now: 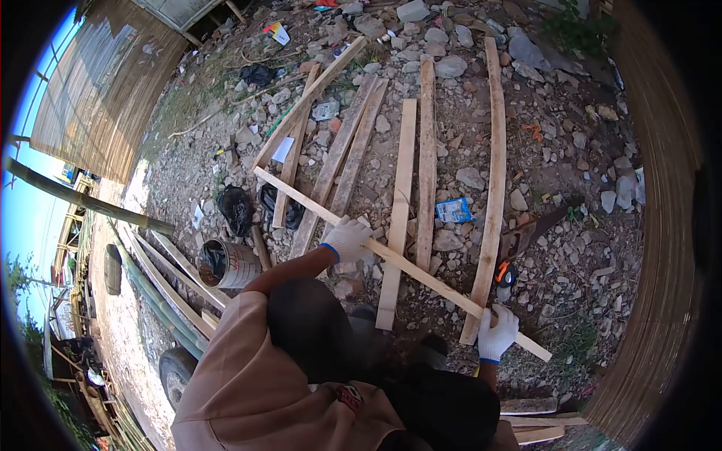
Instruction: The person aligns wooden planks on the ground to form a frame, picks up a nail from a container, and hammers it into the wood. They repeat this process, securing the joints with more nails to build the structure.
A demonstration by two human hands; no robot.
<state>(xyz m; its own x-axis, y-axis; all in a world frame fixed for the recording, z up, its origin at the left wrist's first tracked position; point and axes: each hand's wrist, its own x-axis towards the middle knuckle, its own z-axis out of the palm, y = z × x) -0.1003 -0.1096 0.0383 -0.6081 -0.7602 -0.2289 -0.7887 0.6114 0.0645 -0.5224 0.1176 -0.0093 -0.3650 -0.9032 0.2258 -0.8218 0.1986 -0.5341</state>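
A long pale wooden strip [429, 279] lies diagonally in front of my body, above several planks. My left hand [348, 239], in a white glove with a blue cuff, is closed round it left of its middle. Near its lower right end my right hand [498, 333], gloved too, grips it with the thumb on the near side. Beneath the strip are a light plank [398, 203], a weathered plank [426, 158] and a long curved plank [494, 150]. An orange and black tape measure [505, 273] rests just above my right hand.
A handsaw [530, 233] lies on the rubble at the right. At the left stand a bucket [239, 264] and black plastic bags [236, 210]. A blue packet [454, 210] lies between planks. Woven walls [654, 225] border the right side; stones cover the ground.
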